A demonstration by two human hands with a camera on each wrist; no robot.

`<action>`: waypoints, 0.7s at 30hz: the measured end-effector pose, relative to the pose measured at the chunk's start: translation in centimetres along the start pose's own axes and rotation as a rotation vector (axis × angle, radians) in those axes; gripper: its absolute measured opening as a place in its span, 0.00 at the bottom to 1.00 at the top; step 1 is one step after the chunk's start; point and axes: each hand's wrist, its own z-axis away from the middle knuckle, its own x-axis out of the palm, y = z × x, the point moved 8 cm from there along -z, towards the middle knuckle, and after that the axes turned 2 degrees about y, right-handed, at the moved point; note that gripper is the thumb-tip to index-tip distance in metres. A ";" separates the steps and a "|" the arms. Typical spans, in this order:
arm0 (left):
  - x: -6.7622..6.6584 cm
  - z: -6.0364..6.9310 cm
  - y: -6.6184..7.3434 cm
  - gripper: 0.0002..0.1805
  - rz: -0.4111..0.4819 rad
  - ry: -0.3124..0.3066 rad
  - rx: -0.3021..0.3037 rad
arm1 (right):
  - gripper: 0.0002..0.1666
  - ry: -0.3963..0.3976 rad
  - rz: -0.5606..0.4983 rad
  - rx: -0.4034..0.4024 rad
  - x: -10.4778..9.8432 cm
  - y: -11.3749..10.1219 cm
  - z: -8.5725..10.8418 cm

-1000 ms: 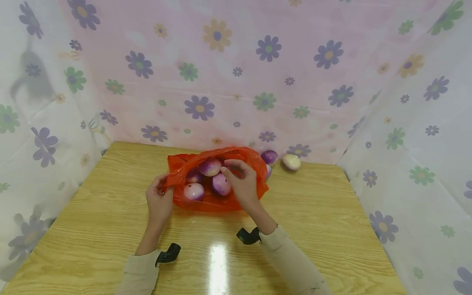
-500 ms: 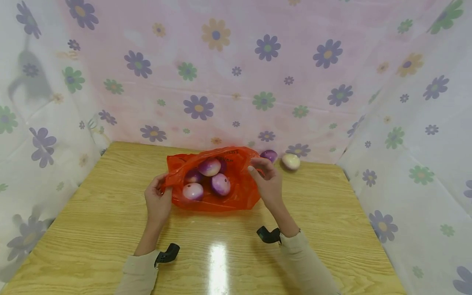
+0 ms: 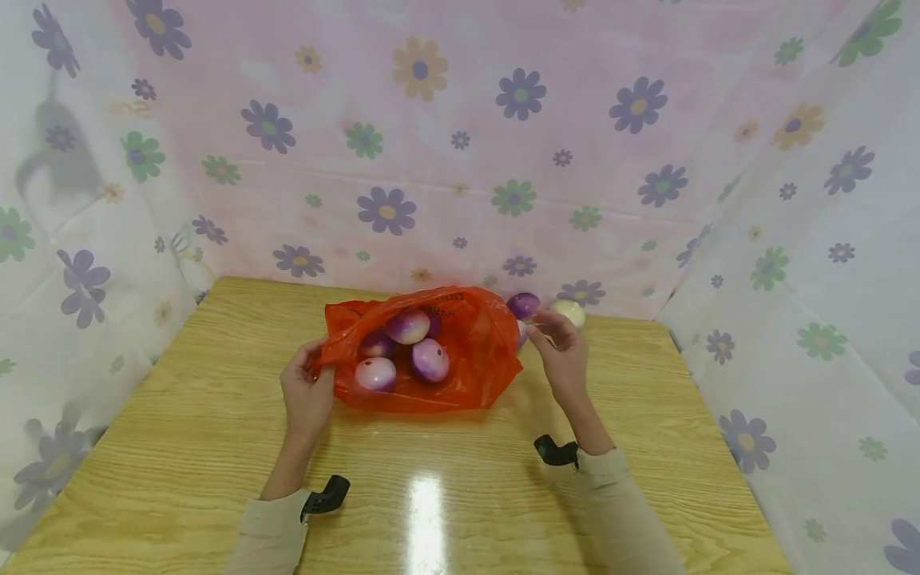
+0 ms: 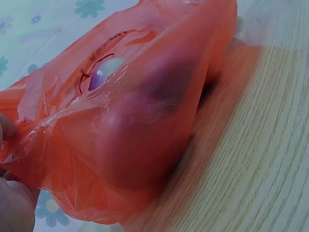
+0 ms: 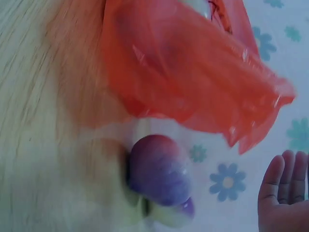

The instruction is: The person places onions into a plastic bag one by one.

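Observation:
My left hand (image 3: 307,393) pinches the left edge of a red plastic bag (image 3: 467,383), also seen in the left wrist view, where the bag (image 4: 72,169) hangs from my fingers. Several purple and white onions lie inside the open bag, one (image 3: 430,359) near its middle. To the right of the bag is my right hand (image 3: 564,363), fingers bent loosely with nothing held. Beside it are a purple onion (image 3: 524,305) and a pale one (image 3: 569,312). In the right wrist view another onion (image 5: 161,169) sits just outside the bag, with my hand (image 5: 286,198) apart from it.
The wooden table (image 3: 431,495) meets a pink flowered backdrop (image 3: 446,160) close behind the bag. White flowered sheets (image 3: 812,303) stand at the left and right sides.
My right hand has moved from over the bag's opening to the right, past its edge, to beside the loose onions. My left hand keeps its hold on the bag.

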 end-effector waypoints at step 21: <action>-0.1 0.0 -0.5 0.13 -0.034 0.000 -0.012 | 0.30 0.057 0.314 0.377 -7.5 9.5 -3.3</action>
